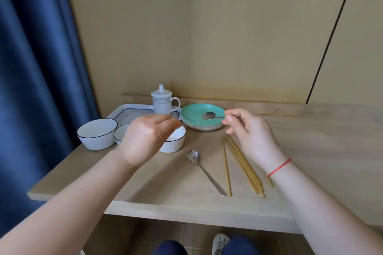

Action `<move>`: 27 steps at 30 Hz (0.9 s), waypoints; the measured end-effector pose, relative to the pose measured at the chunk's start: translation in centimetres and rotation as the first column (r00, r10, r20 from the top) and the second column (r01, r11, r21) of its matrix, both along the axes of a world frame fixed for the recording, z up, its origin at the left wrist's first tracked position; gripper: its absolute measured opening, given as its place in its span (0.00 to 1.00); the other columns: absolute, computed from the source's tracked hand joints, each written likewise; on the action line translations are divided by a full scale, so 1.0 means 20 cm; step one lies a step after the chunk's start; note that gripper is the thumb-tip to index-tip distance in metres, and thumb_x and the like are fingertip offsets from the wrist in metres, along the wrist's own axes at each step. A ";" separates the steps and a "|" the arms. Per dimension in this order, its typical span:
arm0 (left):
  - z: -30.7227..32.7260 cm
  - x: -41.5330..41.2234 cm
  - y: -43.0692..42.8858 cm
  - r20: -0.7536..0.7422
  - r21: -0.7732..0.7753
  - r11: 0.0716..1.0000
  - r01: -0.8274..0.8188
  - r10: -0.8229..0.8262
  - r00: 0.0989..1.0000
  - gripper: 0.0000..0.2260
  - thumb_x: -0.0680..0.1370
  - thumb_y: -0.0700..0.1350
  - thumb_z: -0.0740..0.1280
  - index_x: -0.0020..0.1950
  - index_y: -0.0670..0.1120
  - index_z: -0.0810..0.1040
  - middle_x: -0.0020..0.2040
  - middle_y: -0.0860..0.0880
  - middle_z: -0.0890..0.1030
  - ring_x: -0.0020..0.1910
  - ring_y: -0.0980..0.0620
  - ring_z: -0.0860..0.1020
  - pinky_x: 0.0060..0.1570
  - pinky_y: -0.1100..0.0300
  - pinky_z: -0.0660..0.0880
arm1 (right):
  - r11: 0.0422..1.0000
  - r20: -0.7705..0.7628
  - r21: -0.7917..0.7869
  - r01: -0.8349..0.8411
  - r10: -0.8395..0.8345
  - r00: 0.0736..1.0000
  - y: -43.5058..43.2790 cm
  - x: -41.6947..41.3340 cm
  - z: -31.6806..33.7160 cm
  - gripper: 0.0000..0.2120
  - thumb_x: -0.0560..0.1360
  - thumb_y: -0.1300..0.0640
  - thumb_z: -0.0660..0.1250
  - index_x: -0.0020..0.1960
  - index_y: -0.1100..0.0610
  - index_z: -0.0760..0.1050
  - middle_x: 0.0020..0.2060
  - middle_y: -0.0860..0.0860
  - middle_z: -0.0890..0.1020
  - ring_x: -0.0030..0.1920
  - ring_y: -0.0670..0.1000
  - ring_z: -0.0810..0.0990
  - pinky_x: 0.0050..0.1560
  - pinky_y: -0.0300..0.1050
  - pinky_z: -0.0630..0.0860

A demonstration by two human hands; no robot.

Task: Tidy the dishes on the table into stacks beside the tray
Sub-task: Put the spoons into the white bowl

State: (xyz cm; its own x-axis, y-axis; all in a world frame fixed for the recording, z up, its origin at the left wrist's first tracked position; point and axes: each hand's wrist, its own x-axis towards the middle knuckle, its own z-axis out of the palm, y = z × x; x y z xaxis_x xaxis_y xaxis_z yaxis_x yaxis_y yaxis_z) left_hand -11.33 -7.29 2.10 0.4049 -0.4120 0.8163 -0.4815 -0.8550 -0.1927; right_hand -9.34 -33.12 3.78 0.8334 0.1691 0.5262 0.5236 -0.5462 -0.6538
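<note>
Dark-blue trouser legs (241, 246) and a pale shoe (220, 242) show below the front edge of the worktop (165, 194). On the wood nearest the person lies a steel spoon (204, 172), its handle pointing toward the front edge. Just right of it is a loose bunch of bamboo chopsticks (243, 166), with one stick lying apart beside the spoon. The right hand (248, 132), a red string (278, 167) round its wrist, hangs above the far ends of the chopsticks. Its grip pinches the handle of a second spoon (209, 115) between thumb and forefinger, the spoon's bowl held over the stack of green plates (199, 125). The plates sit just right of the patterned tray (124, 114), which carries a lidded mug (161, 101). In front of the tray stand three white bowls with dark rims: a large bowl (97, 134) at the left, a middle bowl (120, 133) half hidden, and a right bowl (176, 144). The left hand (147, 141) hovers over those last two with its fingers curled. A sliver of grey shows at the fingertips, but I cannot tell whether that grip holds anything. A blue curtain (31, 68) hangs at the left
</note>
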 end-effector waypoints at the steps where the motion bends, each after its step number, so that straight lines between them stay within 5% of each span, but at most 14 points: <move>1: -0.01 0.01 0.04 -0.002 -0.006 1.000 -0.010 0.010 1.000 0.06 0.77 0.42 0.67 0.45 0.43 0.83 0.32 0.47 0.79 0.27 0.44 0.74 0.25 0.57 0.72 | 1.000 0.018 0.007 -0.016 0.016 1.000 0.03 0.01 0.00 0.08 0.80 0.54 0.60 0.54 0.52 0.77 0.43 0.48 0.85 0.39 0.40 0.82 0.48 0.38 0.74; 9: -0.15 0.05 0.19 -0.081 -0.026 0.999 0.033 -0.035 0.996 0.03 0.78 0.45 0.66 0.50 0.48 0.77 0.36 0.49 0.81 0.29 0.44 0.77 0.25 0.55 0.75 | 0.986 -0.021 -0.066 -0.153 0.152 0.988 0.31 0.12 -0.01 0.11 0.82 0.53 0.57 0.54 0.55 0.77 0.45 0.46 0.83 0.41 0.43 0.82 0.49 0.40 0.74; 18: -0.25 0.06 0.20 -0.135 0.025 1.000 -0.004 0.007 0.991 0.10 0.80 0.47 0.63 0.46 0.45 0.83 0.37 0.49 0.81 0.31 0.46 0.79 0.26 0.55 0.75 | 0.932 -0.124 -0.285 -0.223 0.195 0.973 0.47 0.20 -0.04 0.15 0.82 0.50 0.54 0.54 0.56 0.76 0.48 0.49 0.84 0.46 0.48 0.82 0.53 0.48 0.76; 27: -0.33 0.08 0.17 -0.185 -0.123 0.992 -0.021 -0.003 0.983 0.07 0.77 0.47 0.69 0.50 0.47 0.83 0.42 0.53 0.84 0.36 0.50 0.81 0.31 0.60 0.76 | 0.864 -0.112 -0.458 -0.210 0.179 0.977 0.57 0.30 -0.10 0.20 0.82 0.46 0.50 0.48 0.58 0.75 0.45 0.55 0.84 0.47 0.56 0.82 0.49 0.53 0.77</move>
State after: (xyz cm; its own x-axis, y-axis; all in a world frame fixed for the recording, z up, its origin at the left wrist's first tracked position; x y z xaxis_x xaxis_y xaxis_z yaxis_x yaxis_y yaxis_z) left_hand -9.65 -3.81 -4.55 0.5563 -0.3078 0.7718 -0.4910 -0.8711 0.0065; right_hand -3.39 -21.64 1.71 0.7867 0.5431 0.2936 0.6173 -0.6860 -0.3851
